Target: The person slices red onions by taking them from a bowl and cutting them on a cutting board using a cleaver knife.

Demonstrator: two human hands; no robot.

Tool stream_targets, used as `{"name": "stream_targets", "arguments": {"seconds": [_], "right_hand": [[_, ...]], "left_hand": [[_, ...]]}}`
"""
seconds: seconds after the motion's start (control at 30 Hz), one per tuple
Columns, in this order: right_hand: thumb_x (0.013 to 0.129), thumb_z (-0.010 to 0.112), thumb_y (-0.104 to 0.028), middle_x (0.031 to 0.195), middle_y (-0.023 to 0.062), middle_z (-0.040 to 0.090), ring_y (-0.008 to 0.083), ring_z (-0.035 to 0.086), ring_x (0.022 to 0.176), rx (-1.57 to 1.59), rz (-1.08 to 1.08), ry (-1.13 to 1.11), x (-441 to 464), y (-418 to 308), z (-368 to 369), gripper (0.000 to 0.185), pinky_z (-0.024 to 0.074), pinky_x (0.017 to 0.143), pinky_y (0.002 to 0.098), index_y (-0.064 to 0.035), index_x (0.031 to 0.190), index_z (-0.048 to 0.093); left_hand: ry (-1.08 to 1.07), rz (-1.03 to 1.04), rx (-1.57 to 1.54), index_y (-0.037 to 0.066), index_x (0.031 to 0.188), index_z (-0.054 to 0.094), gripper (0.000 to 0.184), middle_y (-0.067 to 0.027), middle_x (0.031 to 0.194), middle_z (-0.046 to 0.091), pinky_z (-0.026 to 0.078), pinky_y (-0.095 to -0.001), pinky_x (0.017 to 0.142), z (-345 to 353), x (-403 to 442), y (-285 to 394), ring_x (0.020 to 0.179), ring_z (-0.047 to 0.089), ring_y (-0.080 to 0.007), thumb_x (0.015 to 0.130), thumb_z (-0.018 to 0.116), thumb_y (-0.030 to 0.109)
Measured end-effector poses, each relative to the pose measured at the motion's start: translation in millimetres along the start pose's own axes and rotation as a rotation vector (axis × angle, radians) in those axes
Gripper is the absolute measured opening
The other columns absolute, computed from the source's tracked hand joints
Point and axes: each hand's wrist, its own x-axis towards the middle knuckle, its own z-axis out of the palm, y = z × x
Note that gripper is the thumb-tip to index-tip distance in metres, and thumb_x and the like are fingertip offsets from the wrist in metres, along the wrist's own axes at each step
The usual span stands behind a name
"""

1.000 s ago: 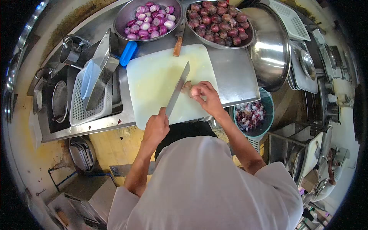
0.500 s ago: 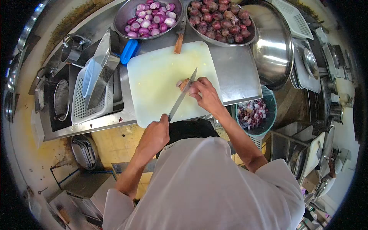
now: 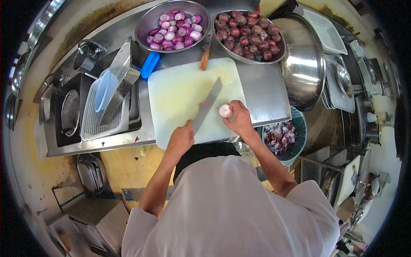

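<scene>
- From my feed, the left hand (image 3: 180,138) is clenched around the chef's knife (image 3: 208,103), blade angled over the cutting board (image 3: 171,100).
- The right hand's (image 3: 239,118) fingers pinch a peeled red onion (image 3: 224,111) above the board, right of the blade.
- I'd worry about a nicked finger if that slick onion rolls in the grip near the edge.
- One steel bowl (image 3: 147,25) holds peeled onions (image 3: 175,31); the other bowl (image 3: 280,46), unpeeled ones (image 3: 248,36).
- The green bin (image 3: 301,132) holds onion scraps (image 3: 278,135).
</scene>
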Motion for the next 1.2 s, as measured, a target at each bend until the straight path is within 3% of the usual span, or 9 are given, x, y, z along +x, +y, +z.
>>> {"name": "stream_targets", "arguments": {"seconds": [0.17,0.23,0.4,0.53,0.6,0.67,0.73,0.9,1.2], "right_hand": [[0.077,0.080,-0.008,0.118,0.0210,0.065,0.0448,0.062,0.108,-0.045,-0.199,0.220,37,35,13,0.048,0.0500,0.093,0.0517,-0.0060,0.119,0.056],[0.079,0.079,-0.007,0.122,0.0215,0.065,0.0451,0.061,0.111,-0.035,-0.232,0.294,73,34,23,0.046,0.0497,0.095,0.0515,-0.0065,0.119,0.057],[0.085,0.075,-0.009,0.118,0.0211,0.070,0.0425,0.065,0.109,-0.043,-0.389,0.452,89,-4,-9,0.032,0.0525,0.095,0.0474,-0.0059,0.115,0.064],[0.094,0.071,-0.019,0.089,0.0162,0.073,0.0294,0.072,0.081,0.130,-0.044,-0.119,-12,-24,-66,0.018,0.0565,0.081,0.0372,-0.0010,0.097,0.071],[0.099,0.068,-0.036,0.085,0.0106,0.073,0.0166,0.068,0.080,0.264,0.230,-0.237,-80,25,-64,0.036,0.0542,0.077,0.0345,0.0003,0.103,0.072],[0.102,0.058,-0.053,0.097,0.0133,0.076,0.0187,0.069,0.088,0.250,0.735,-0.247,-139,44,-75,0.060,0.0534,0.081,0.0365,0.0057,0.107,0.071],[0.106,0.056,-0.037,0.081,0.0053,0.069,0.0162,0.065,0.072,0.143,0.526,-0.026,-234,125,-54,0.040,0.0528,0.070,0.0312,-0.0002,0.110,0.070],[0.105,0.058,-0.037,0.084,0.0062,0.070,0.0168,0.066,0.075,0.150,1.072,-0.197,-341,154,-54,0.040,0.0531,0.071,0.0323,0.0000,0.112,0.070],[0.102,0.061,-0.036,0.090,0.0078,0.072,0.0178,0.067,0.080,0.234,1.202,-0.211,-370,153,-45,0.040,0.0535,0.074,0.0343,0.0005,0.115,0.071]], "left_hand": [[0.103,-0.070,0.012,-0.003,0.113,0.055,0.021,-0.0314,0.080,0.066,0.052,-0.0596,0.072,-12,-30,-32,0.079,0.067,-0.0505,0.096,0.056,0.009],[0.055,-0.269,-0.143,-0.003,0.113,0.054,0.020,-0.0309,0.080,0.066,0.051,-0.0590,0.070,-25,-36,-20,0.081,0.067,-0.0508,0.099,0.055,0.011],[0.058,-0.238,-0.114,-0.003,0.113,0.053,0.019,-0.0313,0.079,0.065,0.050,-0.0584,0.068,-18,-38,-20,0.081,0.066,-0.0519,0.101,0.054,0.010],[0.082,-0.268,-0.162,-0.004,0.114,0.053,0.019,-0.0321,0.079,0.065,0.050,-0.0578,0.068,-10,-40,-24,0.082,0.065,-0.0525,0.101,0.054,0.010],[0.090,-0.284,-0.189,-0.004,0.114,0.053,0.019,-0.0324,0.080,0.065,0.050,-0.0578,0.069,-10,-41,-26,0.083,0.065,-0.0526,0.101,0.054,0.009],[0.094,-0.299,-0.214,-0.004,0.114,0.053,0.018,-0.0327,0.081,0.065,0.050,-0.0577,0.069,-11,-43,-27,0.083,0.065,-0.0526,0.101,0.054,0.009],[0.076,-0.299,-0.242,-0.004,0.113,0.053,0.018,-0.0331,0.082,0.066,0.050,-0.0577,0.070,-14,-42,-26,0.085,0.065,-0.0525,0.101,0.055,0.009],[0.071,-0.313,-0.253,-0.003,0.112,0.052,0.017,-0.0330,0.083,0.066,0.050,-0.0578,0.071,-15,-40,-24,0.086,0.065,-0.0529,0.102,0.054,0.010],[0.060,-0.342,-0.246,-0.005,0.110,0.052,0.017,-0.0334,0.082,0.066,0.049,-0.0576,0.070,-18,-39,-19,0.085,0.065,-0.0531,0.102,0.053,0.010]]}}
